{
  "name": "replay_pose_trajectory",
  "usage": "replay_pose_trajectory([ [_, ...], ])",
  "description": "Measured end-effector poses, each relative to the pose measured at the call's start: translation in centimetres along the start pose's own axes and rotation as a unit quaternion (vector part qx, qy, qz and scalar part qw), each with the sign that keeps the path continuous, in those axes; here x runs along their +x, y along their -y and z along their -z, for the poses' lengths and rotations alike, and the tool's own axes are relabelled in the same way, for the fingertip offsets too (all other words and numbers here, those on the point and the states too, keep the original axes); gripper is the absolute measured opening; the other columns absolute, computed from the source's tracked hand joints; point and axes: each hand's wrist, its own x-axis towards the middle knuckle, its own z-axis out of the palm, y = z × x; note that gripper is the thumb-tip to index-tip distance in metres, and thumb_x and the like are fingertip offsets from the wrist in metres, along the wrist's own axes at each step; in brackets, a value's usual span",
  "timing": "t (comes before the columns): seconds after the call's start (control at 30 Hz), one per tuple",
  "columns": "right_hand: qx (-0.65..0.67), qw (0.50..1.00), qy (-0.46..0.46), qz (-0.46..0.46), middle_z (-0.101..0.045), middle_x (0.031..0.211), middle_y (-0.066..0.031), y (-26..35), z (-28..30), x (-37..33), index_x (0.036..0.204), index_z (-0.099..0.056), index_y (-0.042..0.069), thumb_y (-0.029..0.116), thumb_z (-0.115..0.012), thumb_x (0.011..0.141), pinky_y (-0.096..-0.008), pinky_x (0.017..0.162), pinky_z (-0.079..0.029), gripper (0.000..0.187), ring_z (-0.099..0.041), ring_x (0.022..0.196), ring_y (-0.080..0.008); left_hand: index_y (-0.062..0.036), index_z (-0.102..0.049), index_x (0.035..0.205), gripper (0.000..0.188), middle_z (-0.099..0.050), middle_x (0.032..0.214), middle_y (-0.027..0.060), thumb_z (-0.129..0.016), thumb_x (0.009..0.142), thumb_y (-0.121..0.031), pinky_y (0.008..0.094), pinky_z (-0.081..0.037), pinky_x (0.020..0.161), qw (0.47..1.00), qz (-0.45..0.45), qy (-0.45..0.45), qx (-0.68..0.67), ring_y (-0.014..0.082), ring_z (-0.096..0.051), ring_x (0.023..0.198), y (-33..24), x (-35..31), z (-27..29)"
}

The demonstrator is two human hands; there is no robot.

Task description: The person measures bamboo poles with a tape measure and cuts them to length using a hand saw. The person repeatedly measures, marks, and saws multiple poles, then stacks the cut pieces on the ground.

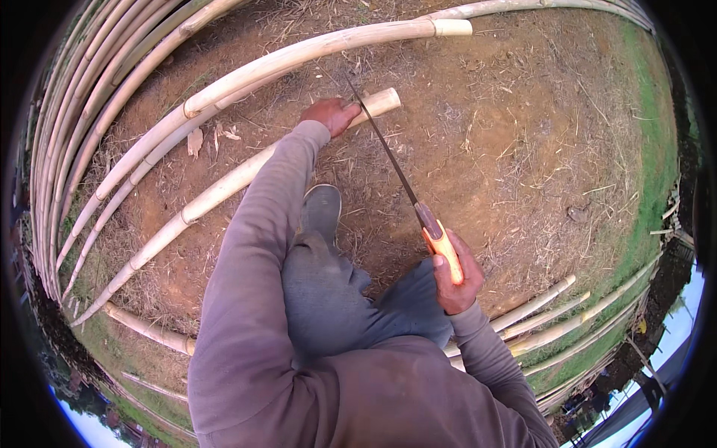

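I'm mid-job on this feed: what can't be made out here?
Head view: left hand, fingertips hidden by the hand itself and the pole.
Head view: right hand, some fingertips hidden by the handle.
Head view: saw, teeth too small to tell.
Head view: any cut in the pole, hidden where the blade crosses it.
Head view: stacked poles, upper ends cut off by the top edge.

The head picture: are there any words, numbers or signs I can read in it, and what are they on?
None that can be read.
Saw: no readable marks on its dark blade or orange handle.
Pale bamboo pole: no readable writing.
Background at the lower right: too small and blurred to tell.
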Motion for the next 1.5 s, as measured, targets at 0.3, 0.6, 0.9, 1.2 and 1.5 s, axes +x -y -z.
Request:
replay_pose_trajectory([
  [0.3,0.011,0.998,0.002,0.054,-0.07,0.125,-0.0243,-1.0,-3.1,5.4,0.134,-0.059,-0.009,0.007,-0.07,0.096,-0.0387,0.099,-0.054,0.043,-0.069,0.116,-0.0327,-0.0058,-0.073,0.119,0.064,-0.07,0.123,0.0259,-0.047,0.09,-0.057,0.0501,-0.05,0.1,0.998,0.0,-0.057,0.018,0.0439,-0.066,0.114,1.0,1.0,-0.9],
  [0.6,0.008,0.999,-0.003,0.038,-0.07,0.122,-0.024,-0.9,-5.1,6.9,0.133,-0.06,-0.008,0.01,-0.071,0.096,-0.0386,0.093,-0.056,0.042,-0.072,0.11,-0.0326,-0.009,-0.072,0.123,0.061,-0.074,0.118,0.0215,-0.056,0.087,-0.056,0.0492,-0.053,0.099,0.997,-0.016,-0.042,0.06,0.0392,-0.07,0.11,-0.7,-0.3,0.0],
  [0.9,0.047,0.999,0.008,-0.012,-0.069,0.126,-0.0212,-0.3,0.7,-1.9,0.135,-0.057,-0.009,0.012,-0.067,0.1,-0.0376,0.098,-0.054,0.042,-0.07,0.112,-0.0283,-0.0092,-0.072,0.12,0.048,-0.074,0.116,0.0195,-0.078,0.079,-0.034,0.0467,-0.057,0.097,0.995,-0.02,-0.059,0.076,0.0376,-0.072,0.106,-1.0,-2.0,-0.2],
  [1.2,0.03,0.999,-0.012,-0.018,-0.068,0.126,-0.0185,-0.8,-4.7,4.4,0.135,-0.058,-0.007,0.013,-0.066,0.102,-0.0347,0.093,-0.055,0.039,-0.07,0.109,-0.0228,-0.0079,-0.07,0.125,0.047,-0.074,0.118,0.0199,-0.072,0.082,-0.026,0.0459,-0.055,0.102,0.994,-0.01,-0.043,0.098,0.0371,-0.071,0.112,-1.2,-2.6,-0.5],
  [1.5,-0.011,0.998,-0.026,0.058,-0.068,0.125,-0.019,-0.7,-7.6,8.6,0.133,-0.06,-0.004,0.012,-0.068,0.1,-0.0358,0.094,-0.054,0.038,-0.069,0.108,-0.0276,-0.0101,-0.071,0.124,0.047,-0.074,0.119,0.0191,-0.073,0.08,-0.027,0.0459,-0.056,0.1,0.995,-0.013,-0.058,0.085,0.036,-0.071,0.112,-1.8,-2.8,-0.5],
])
